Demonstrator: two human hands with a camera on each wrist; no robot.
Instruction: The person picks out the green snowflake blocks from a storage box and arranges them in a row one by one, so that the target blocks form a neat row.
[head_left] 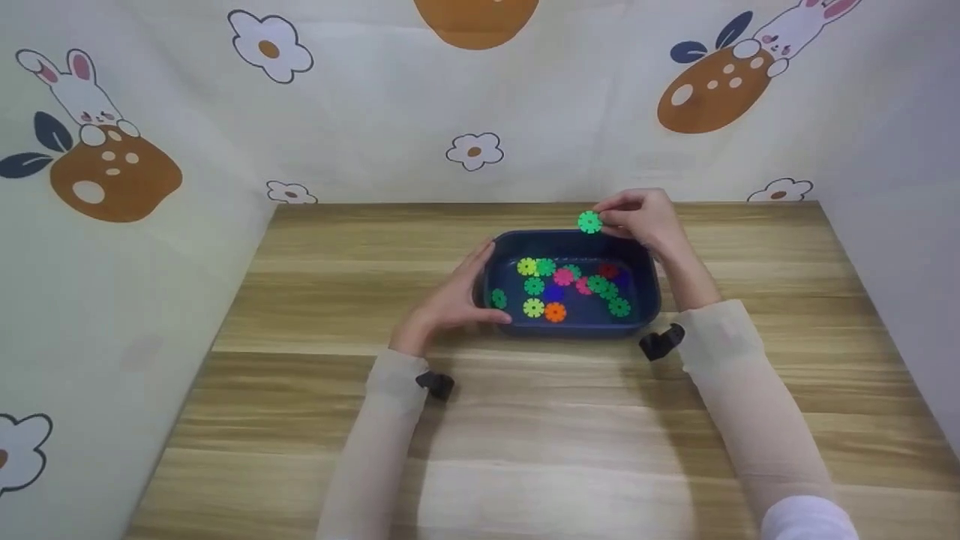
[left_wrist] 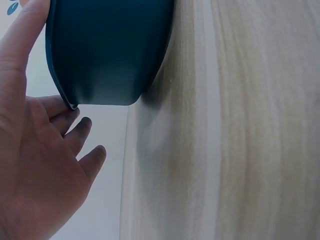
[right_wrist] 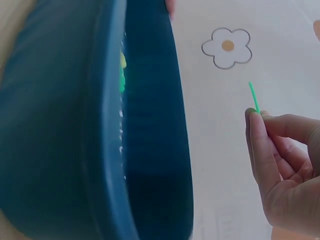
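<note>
Green notched disc [head_left: 590,222] raised near the far rim of the blue tray [head_left: 581,327], pinched in your right hand [head_left: 646,221]. Your left hand [head_left: 455,294], spread wide, rests against the tray's left end. Loose coloured discs [head_left: 555,312] lie inside; wooden table [head_left: 555,435] beneath.

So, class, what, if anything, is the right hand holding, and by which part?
The right hand pinches a green notched disc by one side of its edge.
</note>
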